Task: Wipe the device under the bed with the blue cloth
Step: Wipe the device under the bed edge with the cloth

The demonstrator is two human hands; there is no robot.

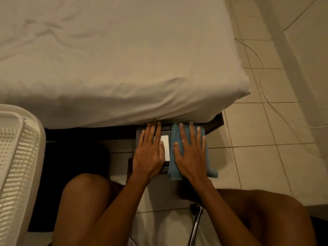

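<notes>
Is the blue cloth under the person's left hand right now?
No, the blue cloth lies under the flat right hand, while the left hand rests bare on the device.

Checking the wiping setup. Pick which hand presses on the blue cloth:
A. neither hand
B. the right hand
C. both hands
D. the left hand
B: the right hand lies flat, fingers spread, on the blue cloth, while the left hand rests bare on the dark device beside it.

Device [166,167] far end hidden under mattress [124,68], both hands and blue cloth [174,167] cover most of its top; basket [16,157] left of it cut by frame edge.
</notes>
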